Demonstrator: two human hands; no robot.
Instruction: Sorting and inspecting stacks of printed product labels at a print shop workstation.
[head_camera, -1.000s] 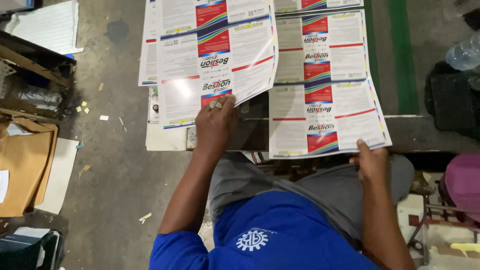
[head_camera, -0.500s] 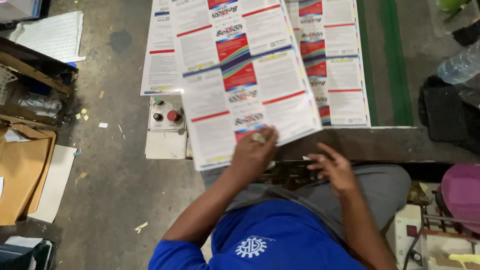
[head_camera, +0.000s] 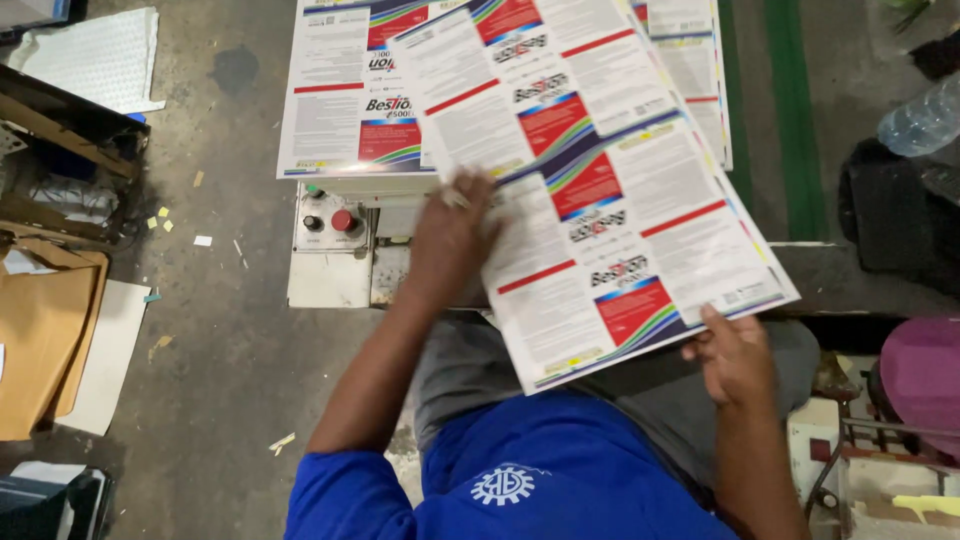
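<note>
A large printed sheet (head_camera: 590, 190) of white, red and blue labels lies slanted over a stack of like sheets (head_camera: 345, 95) on a machine table. My left hand (head_camera: 452, 235) grips the sheet's left edge, thumb on top. My right hand (head_camera: 737, 352) holds its lower right corner from beneath, thumb on the edge. The sheet hangs out over my lap, above grey trousers and a blue shirt.
A white control box (head_camera: 335, 245) with a red and a black button sits under the stack's left end. Cardboard (head_camera: 40, 330) and paper lie on the concrete floor at left. A plastic bottle (head_camera: 920, 118), a dark bag (head_camera: 895, 215) and a purple stool (head_camera: 925, 375) stand at right.
The top sheet has been swung from the left stack and slid rightward toward my body. My right hand moved right and took its lower corner; my left hand stayed on its left edge.
</note>
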